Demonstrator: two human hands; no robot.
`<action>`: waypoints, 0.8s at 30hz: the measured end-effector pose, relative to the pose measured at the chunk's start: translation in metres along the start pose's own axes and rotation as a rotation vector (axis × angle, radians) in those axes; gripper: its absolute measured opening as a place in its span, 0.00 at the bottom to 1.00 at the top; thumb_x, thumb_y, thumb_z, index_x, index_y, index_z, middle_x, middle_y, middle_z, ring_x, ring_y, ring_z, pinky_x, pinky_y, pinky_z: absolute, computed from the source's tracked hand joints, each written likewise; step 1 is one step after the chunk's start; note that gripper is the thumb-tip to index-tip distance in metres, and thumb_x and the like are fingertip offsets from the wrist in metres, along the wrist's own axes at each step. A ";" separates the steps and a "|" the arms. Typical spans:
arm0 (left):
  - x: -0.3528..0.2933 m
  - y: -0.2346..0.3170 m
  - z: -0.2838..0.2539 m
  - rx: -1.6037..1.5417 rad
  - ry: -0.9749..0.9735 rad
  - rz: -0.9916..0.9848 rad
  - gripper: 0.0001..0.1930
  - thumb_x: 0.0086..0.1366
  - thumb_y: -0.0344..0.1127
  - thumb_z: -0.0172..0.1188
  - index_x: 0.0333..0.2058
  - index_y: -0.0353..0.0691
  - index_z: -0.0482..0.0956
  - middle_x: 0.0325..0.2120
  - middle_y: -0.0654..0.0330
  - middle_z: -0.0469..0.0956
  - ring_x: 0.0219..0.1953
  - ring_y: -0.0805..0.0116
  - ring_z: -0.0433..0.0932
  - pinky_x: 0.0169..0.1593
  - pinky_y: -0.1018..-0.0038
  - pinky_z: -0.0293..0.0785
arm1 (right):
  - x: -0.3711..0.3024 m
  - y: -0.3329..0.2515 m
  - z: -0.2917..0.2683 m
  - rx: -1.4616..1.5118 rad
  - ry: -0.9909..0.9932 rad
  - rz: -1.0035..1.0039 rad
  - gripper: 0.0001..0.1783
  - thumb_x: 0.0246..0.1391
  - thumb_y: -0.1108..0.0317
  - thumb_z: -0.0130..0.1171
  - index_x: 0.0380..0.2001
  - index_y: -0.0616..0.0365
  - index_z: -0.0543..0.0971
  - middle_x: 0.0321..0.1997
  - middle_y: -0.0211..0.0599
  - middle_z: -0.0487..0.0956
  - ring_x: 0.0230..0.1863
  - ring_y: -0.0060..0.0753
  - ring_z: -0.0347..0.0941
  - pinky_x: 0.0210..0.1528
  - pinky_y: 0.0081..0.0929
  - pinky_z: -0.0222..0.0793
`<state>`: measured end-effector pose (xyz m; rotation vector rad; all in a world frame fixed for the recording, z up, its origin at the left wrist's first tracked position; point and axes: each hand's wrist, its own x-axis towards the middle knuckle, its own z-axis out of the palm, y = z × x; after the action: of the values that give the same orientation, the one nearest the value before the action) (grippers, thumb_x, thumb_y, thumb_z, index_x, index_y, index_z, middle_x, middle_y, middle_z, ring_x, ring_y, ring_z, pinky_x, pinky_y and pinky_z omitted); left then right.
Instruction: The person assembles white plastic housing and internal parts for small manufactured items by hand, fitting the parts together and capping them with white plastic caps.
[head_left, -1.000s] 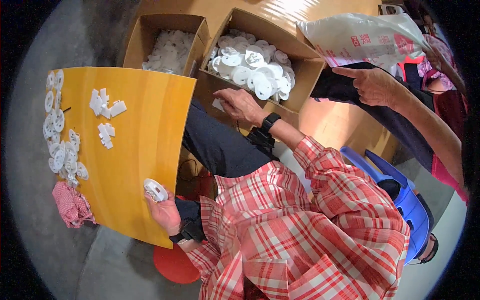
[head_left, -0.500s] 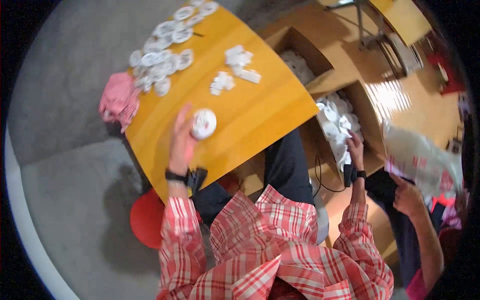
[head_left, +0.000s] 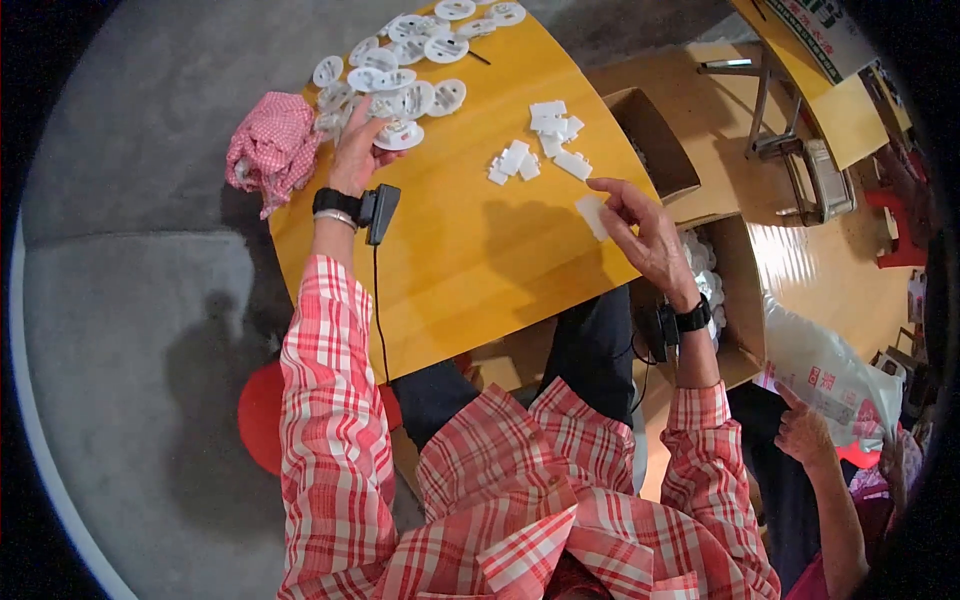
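While the left hand is at the pile of white discs, fingers partly spread, 1 near disc touches it; firmness of grip cannot be told. Right hand: index finger extended, others loosely curled, beside 1 flat white piece at the yellow tabletop's right side; hold unclear. Loose white pieces: grouped apart from the discs, probably for easy picking. Printing: red, on plastic bag; also on carton, upper right.

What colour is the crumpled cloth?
The cloth is pink-and-white checked, best seen in the head view.
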<state>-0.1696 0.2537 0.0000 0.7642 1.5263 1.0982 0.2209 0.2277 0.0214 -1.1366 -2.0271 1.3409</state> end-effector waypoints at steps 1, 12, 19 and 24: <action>0.000 -0.001 0.000 0.024 0.026 -0.057 0.36 0.59 0.36 0.54 0.63 0.50 0.47 0.39 0.56 0.76 0.24 0.68 0.77 0.22 0.80 0.70 | -0.003 0.000 0.005 0.027 -0.005 0.028 0.20 0.55 0.74 0.48 0.53 0.60 0.67 0.26 0.25 0.66 0.28 0.16 0.63 0.33 0.15 0.61; 0.002 -0.016 -0.024 -0.097 -0.031 -0.006 0.34 0.59 0.37 0.55 0.61 0.41 0.50 0.36 0.55 0.77 0.25 0.64 0.79 0.21 0.80 0.71 | -0.026 0.030 -0.005 0.075 0.160 0.143 0.27 0.54 0.67 0.51 0.56 0.64 0.61 0.26 0.30 0.71 0.27 0.19 0.65 0.28 0.18 0.62; -0.014 -0.024 -0.023 -0.071 -0.054 0.013 0.17 0.60 0.39 0.54 0.47 0.42 0.68 0.30 0.59 0.79 0.22 0.68 0.78 0.20 0.83 0.70 | 0.000 0.032 0.015 0.187 0.089 0.223 0.36 0.53 0.66 0.52 0.62 0.62 0.51 0.26 0.31 0.71 0.22 0.20 0.66 0.23 0.18 0.63; -0.035 -0.020 -0.012 -0.144 -0.056 0.013 0.17 0.60 0.39 0.55 0.47 0.42 0.69 0.31 0.59 0.79 0.23 0.69 0.79 0.21 0.83 0.71 | 0.031 0.033 0.032 0.168 0.003 0.277 0.37 0.47 0.68 0.55 0.60 0.64 0.53 0.24 0.39 0.73 0.20 0.27 0.71 0.16 0.23 0.66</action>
<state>-0.1711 0.2118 -0.0050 0.7012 1.3808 1.1738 0.1927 0.2427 -0.0245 -1.3758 -1.7631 1.6071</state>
